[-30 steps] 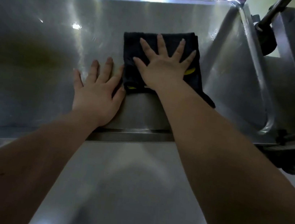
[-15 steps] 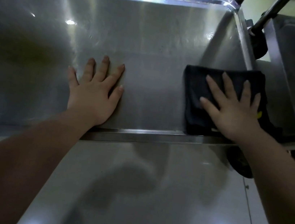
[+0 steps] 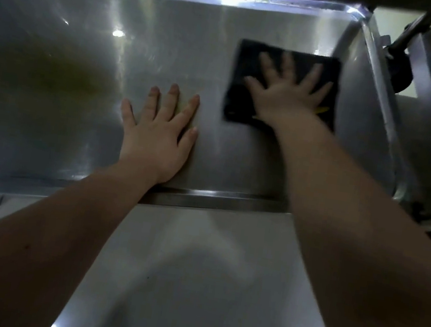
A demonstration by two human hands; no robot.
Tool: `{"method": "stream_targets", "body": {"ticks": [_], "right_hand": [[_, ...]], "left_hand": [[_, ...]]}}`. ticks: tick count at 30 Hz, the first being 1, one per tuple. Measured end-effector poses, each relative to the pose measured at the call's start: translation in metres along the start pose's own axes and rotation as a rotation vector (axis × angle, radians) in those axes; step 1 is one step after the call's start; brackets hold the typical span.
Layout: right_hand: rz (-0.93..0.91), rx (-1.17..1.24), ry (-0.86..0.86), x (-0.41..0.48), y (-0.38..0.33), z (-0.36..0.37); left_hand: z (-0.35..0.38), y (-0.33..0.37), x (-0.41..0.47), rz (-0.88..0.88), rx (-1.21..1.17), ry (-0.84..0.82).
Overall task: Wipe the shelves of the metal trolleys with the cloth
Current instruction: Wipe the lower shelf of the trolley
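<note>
Since half a second ago, the cloth (image 3: 246,65) has slid away from the front rim, up the shelf (image 3: 217,200) and a little to the left, carried under my right grip (image 3: 287,97). My left grip (image 3: 157,133) has stayed where it was, flat on the steel near the front rim.

Right now the dark cloth lies folded on the right part of the shelf, just beside the raised right edge and apart from the front rim. My right grip is released: palm down, fingers spread straight across the cloth, pressing it rather than clutching it. The fingers are blurred with motion. My left grip is released too, fingers straight, bracing on bare metal beside the cloth without touching it.

I judge the cloth to be light, soft and limp. It should glide easily on this smooth steel, but it could bunch or unfold if I push from one edge. The best hold is a flat palm on its middle, with the fingers spread towards the corners.

A dull yellowish patch (image 3: 55,71) shows on the left of the shelf. I cannot tell whether it is grime or a reflection.
</note>
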State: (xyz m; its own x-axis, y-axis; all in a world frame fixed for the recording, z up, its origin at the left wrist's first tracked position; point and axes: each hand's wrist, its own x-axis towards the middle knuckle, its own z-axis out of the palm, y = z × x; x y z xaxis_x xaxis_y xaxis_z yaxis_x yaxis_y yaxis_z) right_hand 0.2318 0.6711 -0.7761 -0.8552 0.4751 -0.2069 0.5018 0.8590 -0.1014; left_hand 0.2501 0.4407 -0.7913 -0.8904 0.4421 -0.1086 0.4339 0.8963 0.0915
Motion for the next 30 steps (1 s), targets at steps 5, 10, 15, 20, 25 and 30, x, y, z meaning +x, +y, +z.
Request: {"method": "stream_targets", "body": {"ticks": [5, 10, 15, 20, 25, 30], "right_hand": [[-0.275, -0.079, 0.029, -0.024, -0.021, 0.015], [0.047, -0.026, 0.000, -0.011, 0.092, -0.010], [0.016, -0.066, -0.021, -0.110, 0.110, 0.008], [0.034, -0.063, -0.040, -0.125, 0.105, 0.011], [0.042, -0.084, -0.026, -0.122, 0.101, 0.014], [0.168, -0.048, -0.066, -0.130, 0.066, 0.013]], "left_hand": [[-0.001, -0.001, -0.002, -0.003, 0.005, -0.014], [-0.001, 0.001, -0.002, -0.004, -0.016, -0.009], [0.001, 0.003, -0.002, 0.001, 0.006, 0.000], [-0.010, -0.010, -0.002, 0.048, -0.120, -0.074], [-0.036, -0.109, -0.007, 0.126, -0.013, 0.074], [-0.022, -0.176, -0.037, -0.067, 0.047, -0.017]]}}
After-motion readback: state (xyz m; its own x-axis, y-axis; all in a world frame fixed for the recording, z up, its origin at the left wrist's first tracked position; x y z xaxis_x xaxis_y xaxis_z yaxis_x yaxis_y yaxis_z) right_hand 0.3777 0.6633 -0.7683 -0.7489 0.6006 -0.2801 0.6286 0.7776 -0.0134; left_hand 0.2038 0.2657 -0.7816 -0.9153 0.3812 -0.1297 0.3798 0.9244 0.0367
